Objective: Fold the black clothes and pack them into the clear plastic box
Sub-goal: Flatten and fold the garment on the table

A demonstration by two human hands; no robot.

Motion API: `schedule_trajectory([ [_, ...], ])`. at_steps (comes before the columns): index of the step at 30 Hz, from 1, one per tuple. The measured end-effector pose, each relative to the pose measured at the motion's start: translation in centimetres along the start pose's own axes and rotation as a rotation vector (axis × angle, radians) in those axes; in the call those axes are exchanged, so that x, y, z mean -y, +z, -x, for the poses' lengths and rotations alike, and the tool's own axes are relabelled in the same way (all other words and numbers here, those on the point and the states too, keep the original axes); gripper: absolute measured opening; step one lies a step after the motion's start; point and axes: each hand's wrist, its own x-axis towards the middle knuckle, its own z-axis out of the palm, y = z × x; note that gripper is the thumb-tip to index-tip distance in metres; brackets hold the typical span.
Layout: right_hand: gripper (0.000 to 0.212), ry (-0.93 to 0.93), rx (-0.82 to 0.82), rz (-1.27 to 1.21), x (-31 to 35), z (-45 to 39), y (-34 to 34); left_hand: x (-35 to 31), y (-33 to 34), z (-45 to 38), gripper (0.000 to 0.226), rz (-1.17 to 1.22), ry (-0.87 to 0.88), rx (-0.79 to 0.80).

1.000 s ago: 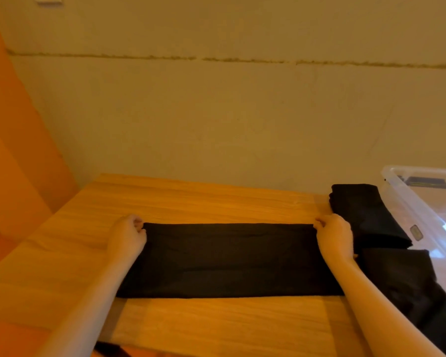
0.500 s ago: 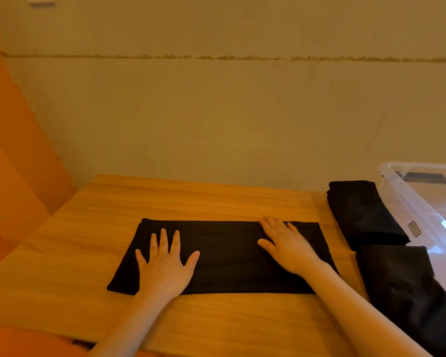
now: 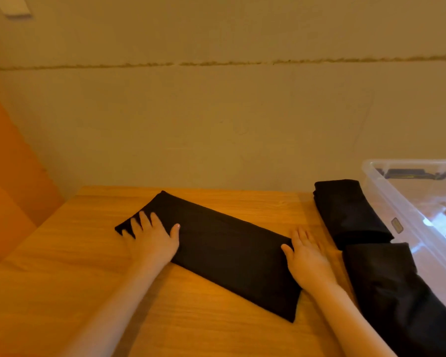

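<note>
A wooden table [image 3: 216, 325] with a warm orange-brown grain stands against a plain beige wall [image 3: 216, 119], and a thin rough seam runs across this wall from side to side. At the left edge of the view there is an orange surface [image 3: 8, 176].

In the middle of the table lies the black garment [image 3: 216, 246], folded into a long narrow band. It lies diagonally: its far end points to the back left, and its near end comes toward the front right. The cloth is flat and smooth, with straight edges and one faint crease along its length. Its corners look sharp.

The left hand [image 3: 152, 240] rests flat on the far left end of the band, fingers straight and a little spread, the thumb pointing to the right. It holds nothing; it only presses on the cloth. The right hand [image 3: 307, 256] lies flat at the right edge of the band, partly on the cloth and partly on the wood, also with straight fingers and nothing gripped.

To the right, just beside the band but apart from it, a folded black bundle [image 3: 350, 210] lies near the back of the table. In front of it a second black cloth [image 3: 397, 300] lies more loosely and reaches the lower right corner of the view. Both lie along the wall of the clear plastic box [image 3: 386, 199], which stands at the right side. A dark handle [image 3: 410, 173] shows at its far end.
</note>
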Motion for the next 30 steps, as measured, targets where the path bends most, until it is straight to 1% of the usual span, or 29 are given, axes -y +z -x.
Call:
schedule_trajectory([
  [2, 0.060, 0.029, -0.011, -0.026, 0.3, 1.1, 0.3, -0.5, 1.0, 1.3, 0.079, 0.089, -0.073, 0.095],
  [3, 0.060, 0.046, 0.000, -0.031, 0.5, 1.6, 0.3, -0.6, 1.4, 1.3, 0.079, 0.097, -0.077, 0.103],
  [6, 0.061, 0.047, 0.027, -0.052, 0.3, 2.7, 0.0, -0.4, 1.9, -0.8, 0.076, 0.104, 0.015, 0.075],
  [7, 0.060, 0.008, 0.013, -0.073, 0.1, 3.0, -0.2, -0.4, 1.8, -1.8, 0.075, 0.118, 0.051, 0.069],
  [9, 0.059, -0.135, 0.004, -0.100, -0.2, 3.4, -0.4, -0.6, 1.4, -3.4, 0.074, 0.130, 0.083, 0.028],
  [11, 0.055, -0.277, 0.082, -0.071, -0.4, 3.6, -0.5, -1.3, 0.9, -3.5, 0.078, 0.128, 0.036, -0.045],
  [13, 0.053, -0.331, 0.163, -0.024, -0.5, 3.8, -0.8, -2.7, 0.9, -2.2, 0.082, 0.178, -0.028, -0.031],
  [14, 0.065, -0.334, 0.174, -0.022, -0.6, 4.0, -0.8, -3.4, 1.2, -1.2, 0.084, 0.204, -0.050, 0.009],
  [16, 0.108, -0.302, 0.178, -0.019, -0.7, 4.9, -1.2, -4.4, 2.2, 0.3, 0.085, 0.210, -0.076, 0.089],
  [17, 0.116, -0.283, 0.181, -0.005, -0.7, 5.5, -1.3, -4.5, 2.7, 0.6, 0.085, 0.196, -0.075, 0.107],
  [19, 0.114, -0.254, 0.179, -0.003, -0.8, 6.5, -1.2, -4.7, 2.9, 0.3, 0.084, 0.178, -0.023, 0.110],
  [22, 0.122, -0.246, 0.181, 0.016, -0.8, 8.3, -0.6, -5.2, 2.7, -1.0, 0.080, 0.153, 0.175, 0.109],
  [24, 0.119, -0.244, 0.191, 0.002, -0.7, 9.1, -0.1, -5.6, 2.5, -1.9, 0.076, 0.145, 0.286, 0.147],
  [26, 0.109, -0.300, 0.210, -0.013, -0.5, 9.4, -0.3, -6.0, 2.1, -2.0, 0.074, 0.132, 0.318, 0.164],
  [28, 0.094, -0.407, 0.220, -0.006, -0.5, 9.0, -0.8, -6.5, 1.4, -0.5, 0.072, 0.121, 0.309, 0.110],
  [30, 0.090, -0.486, 0.248, 0.009, -0.6, 8.5, -1.2, -6.6, 0.8, 3.4, 0.065, 0.164, 0.390, 0.056],
])
